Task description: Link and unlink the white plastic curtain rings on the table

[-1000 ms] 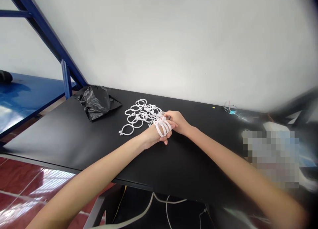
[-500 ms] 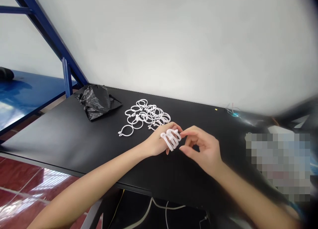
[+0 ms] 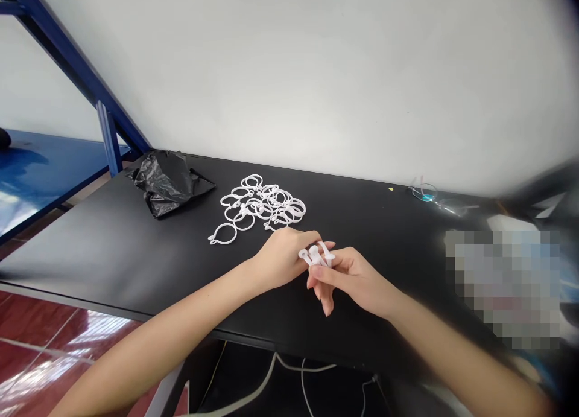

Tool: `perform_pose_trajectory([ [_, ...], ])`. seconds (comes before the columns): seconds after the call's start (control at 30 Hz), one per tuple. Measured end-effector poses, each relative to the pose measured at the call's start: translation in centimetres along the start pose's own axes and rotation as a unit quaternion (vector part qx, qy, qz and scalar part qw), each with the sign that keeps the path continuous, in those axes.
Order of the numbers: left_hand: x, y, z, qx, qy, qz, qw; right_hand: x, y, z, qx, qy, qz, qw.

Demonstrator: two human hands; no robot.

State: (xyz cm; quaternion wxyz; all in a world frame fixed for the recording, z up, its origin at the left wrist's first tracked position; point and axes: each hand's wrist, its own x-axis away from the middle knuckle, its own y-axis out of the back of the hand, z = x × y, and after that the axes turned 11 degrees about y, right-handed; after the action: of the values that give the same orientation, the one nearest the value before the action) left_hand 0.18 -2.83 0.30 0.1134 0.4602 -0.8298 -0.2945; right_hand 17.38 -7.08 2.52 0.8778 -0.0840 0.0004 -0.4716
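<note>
A bunch of white plastic rings (image 3: 315, 255) sits threaded on the fingers of my left hand (image 3: 283, 259), which is curled round them above the black table (image 3: 136, 254). My right hand (image 3: 348, 278) meets it from the right, its fingers closed on the same bunch of rings. Behind my hands, a loose pile of white rings (image 3: 262, 207) lies on the table, with one single ring (image 3: 223, 234) set apart at its near left.
A crumpled black plastic bag (image 3: 165, 180) lies at the table's back left. A small clear item with a teal spot (image 3: 424, 192) rests near the wall at the right. A blue metal frame (image 3: 102, 127) and a blue surface (image 3: 36, 169) stand left. Cables hang under the table.
Both hands drew back from the ring pile toward me. My right hand let go, opened, then closed again on the rings held on my left fingers.
</note>
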Motion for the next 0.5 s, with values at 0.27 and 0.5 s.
perform_pose_trajectory([
  [0.27, 0.0, 0.6, -0.6, -0.127, -0.060, 0.106, 0.984, -0.2, -0.5, -0.6, -0.013, -0.031, 0.021, 0.999],
  [0.5, 0.0, 0.7, 0.1, -0.175, -0.098, 0.033, 0.979, 0.1, -0.8, -1.1, 0.074, 0.060, 0.042, 0.995],
])
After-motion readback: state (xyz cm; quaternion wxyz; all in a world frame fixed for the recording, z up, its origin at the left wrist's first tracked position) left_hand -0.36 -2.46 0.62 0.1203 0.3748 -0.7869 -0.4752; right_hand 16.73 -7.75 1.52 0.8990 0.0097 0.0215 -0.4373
